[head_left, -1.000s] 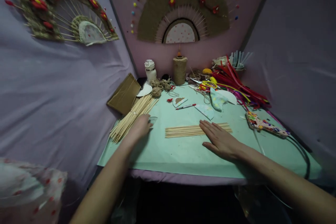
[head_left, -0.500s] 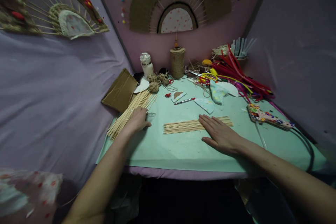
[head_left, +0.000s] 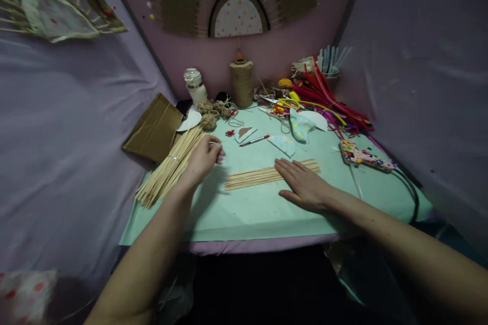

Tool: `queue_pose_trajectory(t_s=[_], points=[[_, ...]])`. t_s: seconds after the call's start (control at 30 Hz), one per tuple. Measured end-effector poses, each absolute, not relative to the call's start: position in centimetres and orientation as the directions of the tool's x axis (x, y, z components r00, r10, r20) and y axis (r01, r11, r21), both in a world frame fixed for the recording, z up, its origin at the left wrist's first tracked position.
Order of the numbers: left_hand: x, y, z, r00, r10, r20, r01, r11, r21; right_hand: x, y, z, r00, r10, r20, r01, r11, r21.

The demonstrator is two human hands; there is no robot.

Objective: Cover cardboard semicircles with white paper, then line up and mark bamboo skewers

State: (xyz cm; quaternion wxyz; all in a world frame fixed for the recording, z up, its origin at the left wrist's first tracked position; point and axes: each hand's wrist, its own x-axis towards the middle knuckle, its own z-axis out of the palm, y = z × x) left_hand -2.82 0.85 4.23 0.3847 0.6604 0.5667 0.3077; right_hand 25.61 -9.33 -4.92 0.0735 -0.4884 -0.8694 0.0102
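Observation:
My right hand (head_left: pixel 303 183) lies flat, palm down, across a row of thin wooden skewers (head_left: pixel 249 177) spread side by side on the table. My left hand (head_left: pixel 204 160) hovers to the left of that row, its fingers curled inward and its shadow on the cloth. Whatever may be in those fingers is hidden or too small to name. Just left of it lies a thick bundle of similar skewers (head_left: pixel 168 172), tied around the middle.
Beyond the row lie a pen (head_left: pixel 254 140), patterned fabric pieces (head_left: pixel 282 144), twine balls (head_left: pixel 208 121) and scissors (head_left: pixel 280 102). A twine spool (head_left: pixel 242 84) stands at the back. On the right rests a floral-patterned glue gun (head_left: pixel 366 156) with its cord; cardboard (head_left: pixel 152 127) leans left.
My left hand has lifted away from the skewer bundle and shifted right, its fingers curling. A protractor seen beside it no longer shows. The right hand stays on the row; the view has turned right.

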Motion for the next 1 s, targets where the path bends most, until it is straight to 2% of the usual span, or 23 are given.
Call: queue_pose_trajectory(t_s=[0.07, 0.13, 0.37, 0.5, 0.67, 0.83, 0.9, 1.0], points=[[1.1, -1.0, 3.4, 0.220, 0.974, -0.055, 0.375, -0.032, 0.926, 25.6, -9.3, -4.9, -0.508, 0.854, 0.115, 0.849, 0.519, -0.098], [4.6, -2.6, 2.2, 0.292, 0.953, -0.082, 0.424, -0.052, 0.904, 25.6, -9.3, -4.8, -0.506, 0.855, 0.114, 0.849, 0.517, -0.108], [7.6, -3.2, -2.1, 0.347, 0.927, 0.142, 0.716, -0.360, 0.598, 25.4, -9.4, -4.5, -0.494, 0.864, 0.097, 0.853, 0.503, -0.138], [7.1, -3.1, -2.6, 0.422, 0.895, 0.147, 0.767, -0.439, 0.468, 25.3, -9.4, -4.3, -0.484, 0.872, 0.066, 0.860, 0.488, -0.147], [7.2, -3.5, -2.5, 0.437, 0.891, 0.124, 0.806, -0.449, 0.386, 25.3, -9.4, -4.2, -0.482, 0.875, 0.055, 0.861, 0.484, -0.157], [7.2, -3.7, -2.7, 0.442, 0.879, 0.180, 0.802, -0.477, 0.360, 25.1, -9.4, -3.7, -0.477, 0.879, 0.014, 0.867, 0.473, -0.158], [7.1, -4.1, -2.7, 0.498, 0.848, 0.180, 0.780, -0.529, 0.335, 25.1, -9.4, -3.6, -0.480, 0.877, 0.013, 0.865, 0.475, -0.159], [6.9, -5.1, -2.6, 0.624, 0.776, 0.091, 0.731, -0.621, 0.284, 25.1, -9.4, -3.7, -0.484, 0.875, 0.018, 0.862, 0.481, -0.162]])
